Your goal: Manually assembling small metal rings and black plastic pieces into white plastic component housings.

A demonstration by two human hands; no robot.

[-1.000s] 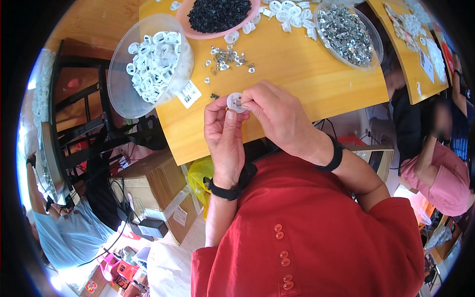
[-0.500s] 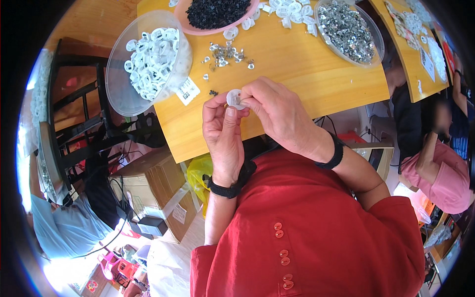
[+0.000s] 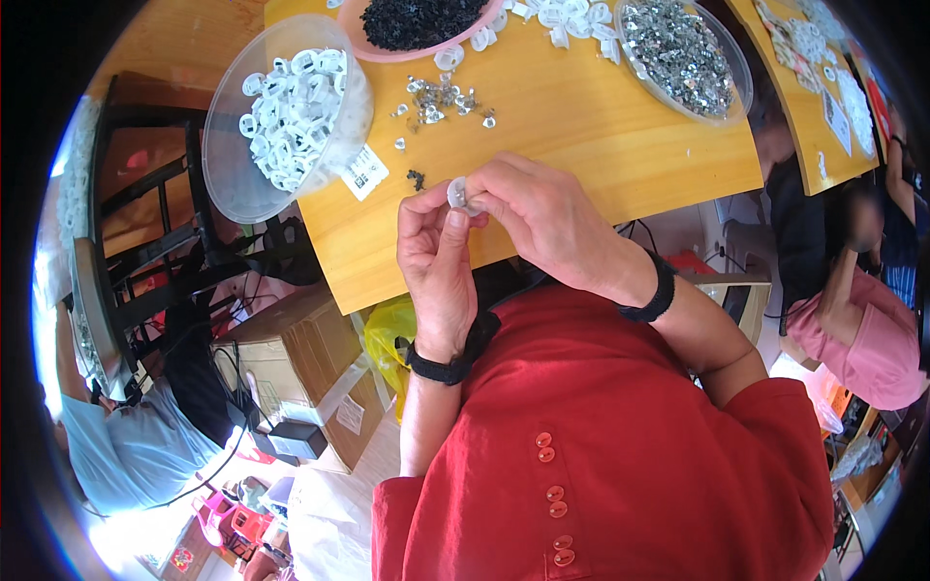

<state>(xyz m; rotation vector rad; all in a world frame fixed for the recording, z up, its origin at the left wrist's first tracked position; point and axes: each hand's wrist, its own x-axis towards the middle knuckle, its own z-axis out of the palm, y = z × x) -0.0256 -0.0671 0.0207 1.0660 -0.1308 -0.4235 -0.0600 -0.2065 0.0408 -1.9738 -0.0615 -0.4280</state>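
Observation:
Above the near edge of the wooden table, my left hand pinches a small round white plastic part between thumb and fingers. My right hand is closed against the part's right side, its thumb and forefinger pressed together. Whatever those fingertips hold is hidden. Just beyond my hands lie a few small black pieces. Farther off is a loose pile of small shiny metal pieces.
A clear tub of white parts stands at the left, near a white label. Along the back are a pink bowl of black pieces, loose white parts and a clear tub of metal pieces. Other people sit at both sides.
The white part has tilted and now shows a narrower face. Both hands stay nearly in place, the right fingers still against it.

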